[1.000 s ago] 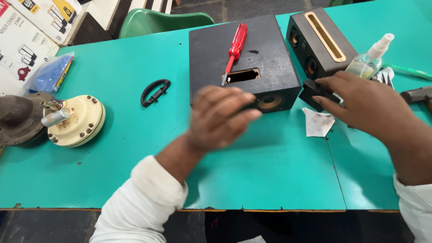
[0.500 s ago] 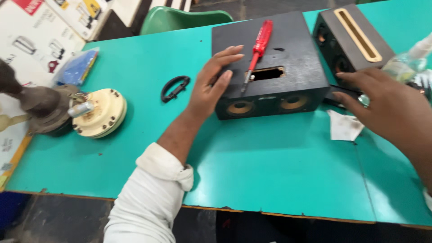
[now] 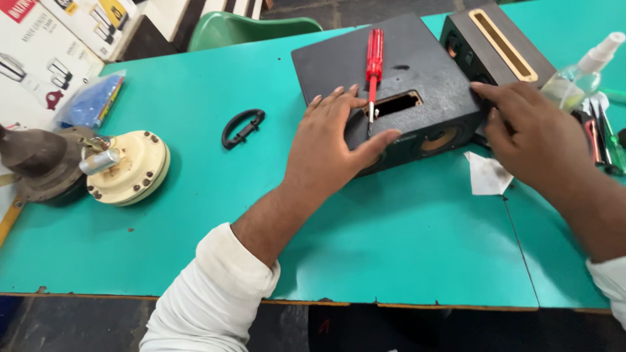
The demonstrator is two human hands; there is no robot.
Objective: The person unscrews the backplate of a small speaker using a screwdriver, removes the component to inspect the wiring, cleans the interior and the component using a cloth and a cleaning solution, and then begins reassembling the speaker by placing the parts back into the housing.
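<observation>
A black speaker box [image 3: 417, 72] lies on the teal table [image 3: 195, 215], with a rectangular slot in its top and round openings in its front. A red-handled screwdriver [image 3: 373, 55] rests on top, its tip at the slot. My left hand [image 3: 329, 143] grips the box's front left part, fingers on top and thumb on the front face. My right hand [image 3: 535, 133] presses its fingers against the box's right end. A loose black handle [image 3: 242, 127] lies on the table to the left of the box.
A second dark speaker box [image 3: 502, 42] stands behind at the right, beside a clear spray bottle [image 3: 580, 72] and some pens [image 3: 603, 137]. A paper scrap [image 3: 488, 175] lies under my right hand. A cream fan motor [image 3: 127, 166] and blue packet [image 3: 91, 101] sit far left.
My left hand slid from the box's left top to its front edge near the slot. My right hand moved in against the box's right end. The view shifted left.
</observation>
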